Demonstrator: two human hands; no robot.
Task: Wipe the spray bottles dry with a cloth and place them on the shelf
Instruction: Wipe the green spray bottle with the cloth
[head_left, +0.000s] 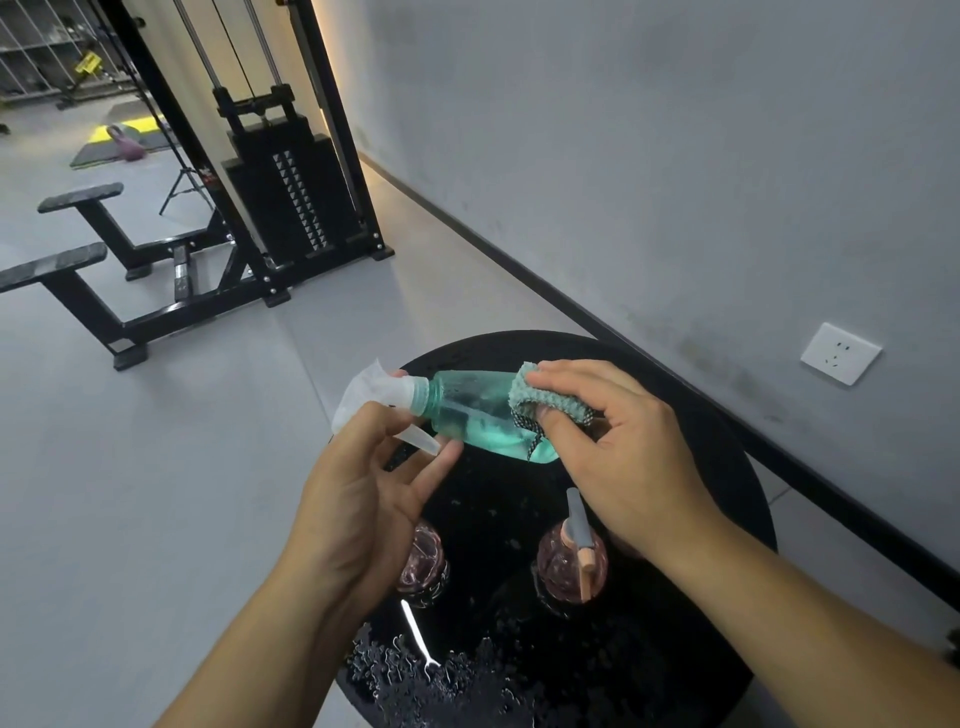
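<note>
A teal spray bottle (470, 415) with a clear white spray head lies sideways in the air above a round black table (691, 447). My left hand (358, 467) holds it by the spray head and neck. My right hand (618, 441) grips a grey-green cloth (545, 402) wrapped round the bottle's lower end. Two pink round spray bottles stand on the wet tabletop: one (423, 558) partly hidden under my left wrist, the other (571, 556) with a grey and pink nozzle below my right hand.
Water drops cover the table's front (415, 670). A grey wall with a white socket (840, 353) runs along the right. A black cable weight machine (291, 192) and its bench legs stand on the grey floor at the left.
</note>
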